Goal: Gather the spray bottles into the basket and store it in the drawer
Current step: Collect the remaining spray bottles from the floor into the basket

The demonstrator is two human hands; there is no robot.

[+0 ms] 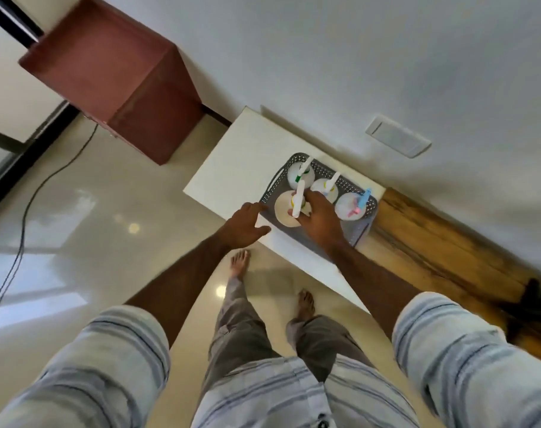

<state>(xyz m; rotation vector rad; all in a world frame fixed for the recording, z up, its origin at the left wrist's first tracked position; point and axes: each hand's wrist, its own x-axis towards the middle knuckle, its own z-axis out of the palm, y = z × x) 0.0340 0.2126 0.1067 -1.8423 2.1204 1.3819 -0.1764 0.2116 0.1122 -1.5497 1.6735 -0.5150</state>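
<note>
1. Four spray bottles stand in the basket (pixel 363 233) on the white worktop (pixel 232 168) — gathering looks all but done.
2. Right hand (pixel 317 219) is curled round the neck of the near-left bottle (pixel 286 211), trigger head pointing toward the viewer; judged to be setting it down, not yet released.
3. Left hand (pixel 244 225) spread, fingers loosely extended, at the basket's near-left edge — touching or just short, cannot tell.
4. Remaining: carry the basket to the drawer. No drawer identifiable in view.
5. Materials: basket grey plastic, perforated walls, rounded corners, slot handle. Bottles pale, round-bodied, translucent-looking; triggers white with green, yellow and blue-pink accents. Worktop smooth, matte.
</note>
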